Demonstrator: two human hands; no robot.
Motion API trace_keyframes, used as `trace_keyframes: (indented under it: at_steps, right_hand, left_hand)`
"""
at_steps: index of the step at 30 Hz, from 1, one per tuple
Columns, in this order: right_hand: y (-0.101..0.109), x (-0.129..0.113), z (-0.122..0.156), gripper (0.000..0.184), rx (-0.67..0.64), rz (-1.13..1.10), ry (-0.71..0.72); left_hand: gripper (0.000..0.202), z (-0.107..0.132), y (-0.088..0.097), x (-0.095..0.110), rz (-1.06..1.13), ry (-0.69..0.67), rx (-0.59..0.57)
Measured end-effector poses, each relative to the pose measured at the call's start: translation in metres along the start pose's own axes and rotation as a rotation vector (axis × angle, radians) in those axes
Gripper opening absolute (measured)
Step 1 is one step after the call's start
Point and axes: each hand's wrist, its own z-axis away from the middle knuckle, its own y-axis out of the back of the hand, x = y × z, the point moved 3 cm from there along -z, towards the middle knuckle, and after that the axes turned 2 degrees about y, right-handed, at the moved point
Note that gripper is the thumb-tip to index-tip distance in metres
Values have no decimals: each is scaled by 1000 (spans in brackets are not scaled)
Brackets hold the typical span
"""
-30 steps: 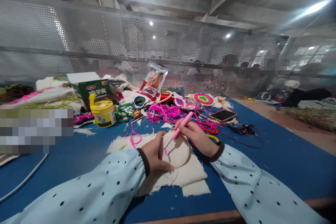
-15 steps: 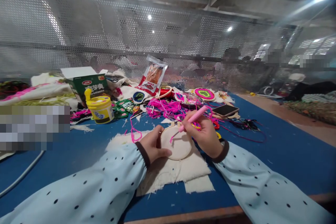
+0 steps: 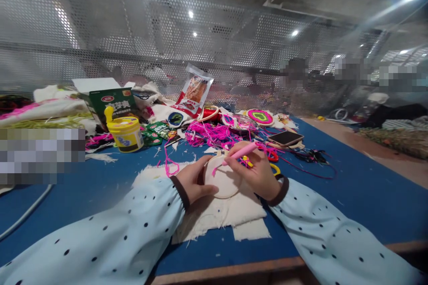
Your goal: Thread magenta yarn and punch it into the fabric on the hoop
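My left hand point(image 3: 195, 181) grips the left rim of a small round wooden embroidery hoop point(image 3: 223, 181) that holds cream cloth point(image 3: 220, 213) on the blue table point(image 3: 334, 196). My right hand point(image 3: 256, 171) is closed round a pink punch needle pen point(image 3: 238, 154), whose tip rests on the stretched cloth inside the hoop. A bit of pink yarn trails from the tip. Both sleeves are pale blue with dark dots.
Behind the hoop lie tangled pink yarn point(image 3: 214, 136), a yellow tub point(image 3: 125, 134), a green carton point(image 3: 112, 103), a red snack bag point(image 3: 195, 93), a phone point(image 3: 285, 138), scissors with red and yellow handles point(image 3: 273, 158), and a finished round piece point(image 3: 260, 117). A perforated metal screen point(image 3: 167, 44) backs the table.
My right hand tipped the pink pen flatter and moved its tip up and left across the hoop. The left hand kept its grip. The camera tilted down slightly.
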Motion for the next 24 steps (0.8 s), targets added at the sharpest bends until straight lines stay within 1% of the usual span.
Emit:
trace_keyframes:
  at_steps: [2,4,6,9,11,13,14,18,20,22,24]
  right_hand:
    - [-1,-3,0,5,-53,41,114]
    - [-5,-6,0,6,-159,101,211]
    - [-8,-8,0,8,-239,164,247]
    - [-9,-9,0,9,-243,201,256]
    - [-9,-9,1,8,-226,184,268]
    - [-9,-8,3,7,-204,144,249]
    - [-9,-6,4,6,-184,118,215]
    - [-12,2,6,10,-94,20,11]
    - [-13,2,6,14,-75,22,-56]
    - [-16,-1,5,16,-128,72,-72]
    - [-20,-5,5,16,-227,137,-54]
  left_hand:
    - [67,1,-1,0,31,-6,14]
    - [67,2,-2,-1,70,-11,19]
    - [67,2,-2,-2,93,-12,16]
    - [68,2,-2,-4,93,-12,9]
    - [68,1,-1,-5,82,-10,6]
    - [68,0,-1,-6,68,-3,-9]
    - [68,0,-2,-7,63,-1,-13]
    - [69,0,-1,-7,63,18,20]
    - [69,1,0,-6,61,33,13]
    - [69,1,0,-5,37,37,-6]
    - [68,0,1,-4,42,39,-9]
